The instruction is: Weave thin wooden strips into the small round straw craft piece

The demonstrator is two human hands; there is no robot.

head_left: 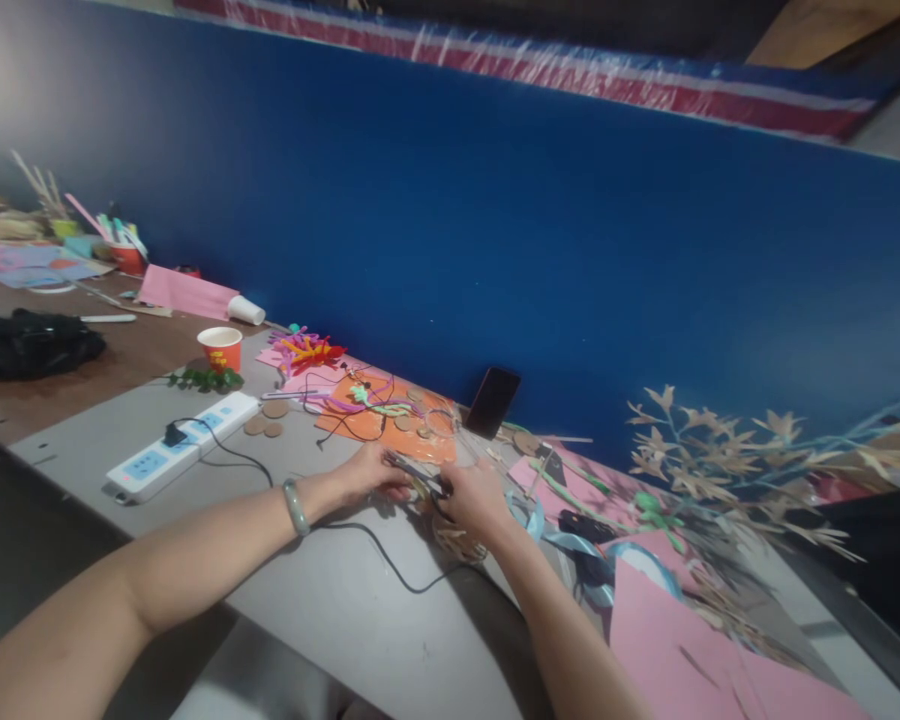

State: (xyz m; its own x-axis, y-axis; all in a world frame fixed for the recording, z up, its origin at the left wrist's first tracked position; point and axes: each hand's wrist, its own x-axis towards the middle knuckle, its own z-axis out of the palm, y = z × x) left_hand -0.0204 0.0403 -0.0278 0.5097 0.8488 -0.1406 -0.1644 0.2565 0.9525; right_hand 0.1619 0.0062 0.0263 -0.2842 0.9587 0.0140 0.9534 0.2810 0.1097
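My right hand point(476, 498) is closed around the dark handles of a pair of scissors point(414, 468), whose grey blades point left. Close beside the blade tips, my left hand point(375, 474) has its fingers pinched together; what they hold is too small and blurred to name. A green bangle point(295, 508) circles the left wrist. Under the right hand lies a coiled, straw-coloured bundle point(459, 543), partly hidden by the hand. Just beyond both hands, an orange sheet point(390, 425) carries round wooden discs and thin cords.
A white power strip point(184, 445) with a black cable lies left. Nearby stand a red paper cup point(220, 347) and pipe cleaners point(311, 352). A phone point(493, 402) leans against the blue partition point(450, 220). Blue ribbon point(581, 545), pink paper point(690, 640) and dried leafy stems point(727, 450) are right.
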